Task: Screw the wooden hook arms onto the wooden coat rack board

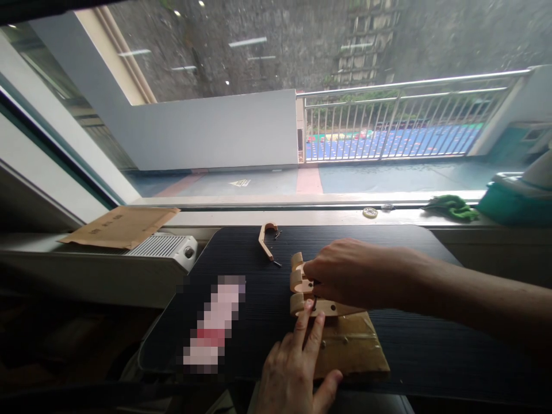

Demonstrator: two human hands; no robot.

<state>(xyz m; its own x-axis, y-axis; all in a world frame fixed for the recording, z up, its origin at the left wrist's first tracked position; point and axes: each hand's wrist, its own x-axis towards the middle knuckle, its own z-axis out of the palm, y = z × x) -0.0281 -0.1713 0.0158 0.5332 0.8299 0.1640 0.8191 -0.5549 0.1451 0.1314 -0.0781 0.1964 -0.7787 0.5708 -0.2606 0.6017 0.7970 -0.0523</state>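
Note:
Several pale wooden hook-shaped pieces (296, 303) with drilled holes lie side by side near the middle of the dark table. My left hand (288, 368) rests with fingers spread, its index and middle fingertips pressing on the nearest wooden piece. Above these pieces my right hand (349, 273) is closed, knuckles up. A thin dark tip pokes out below its fingers towards a hole; the rest of what it grips is hidden. Beneath and in front lies a brown taped board (356, 348) with small screw-like bumps.
Another wooden hook (264, 244) lies at the back of the table (409, 247), with small screws beside it. A blurred pink item (215, 328) is on the left. A brown envelope (121, 226) rests on the radiator. On the windowsill are a tape roll (370, 213) and a green cloth (452, 207).

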